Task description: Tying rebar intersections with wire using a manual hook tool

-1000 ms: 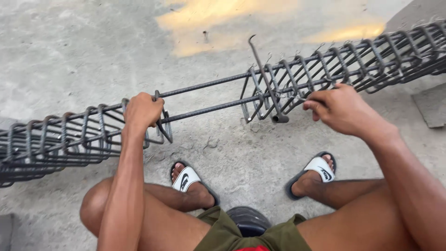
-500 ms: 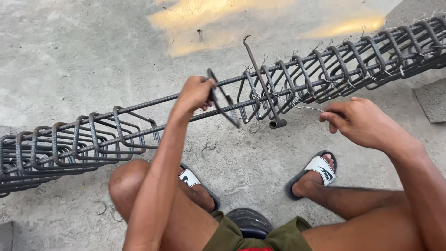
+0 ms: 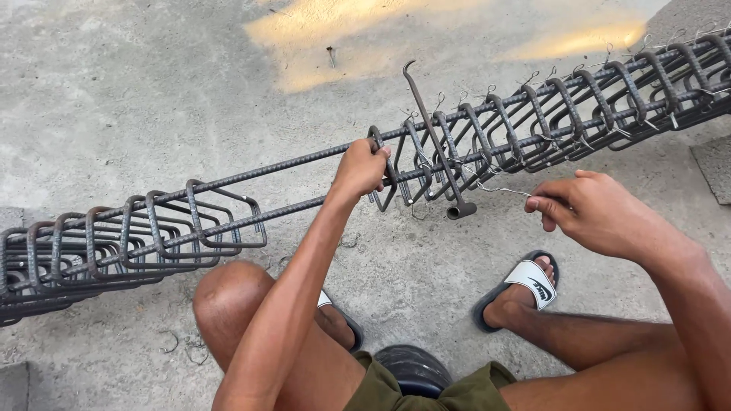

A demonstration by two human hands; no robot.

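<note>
Left hand (image 3: 359,167) is clamped round a stiff, heavy-looking steel stirrup (image 3: 384,171) on the rebar cage (image 3: 304,183), while right hand (image 3: 601,213) pinches thin bendy tie wire (image 3: 499,189) by its end, just right of that grip.

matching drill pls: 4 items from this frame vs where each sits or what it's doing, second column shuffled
1. left hand
2. right hand
3. hook tool
4. loose stirrups

a. bunched at the cage's left end
b. pinching a thin tie wire
c. gripping a stirrup on the rebar
d. leaning across the cage, unheld

Pairs: 1-c, 2-b, 3-d, 4-a
</note>
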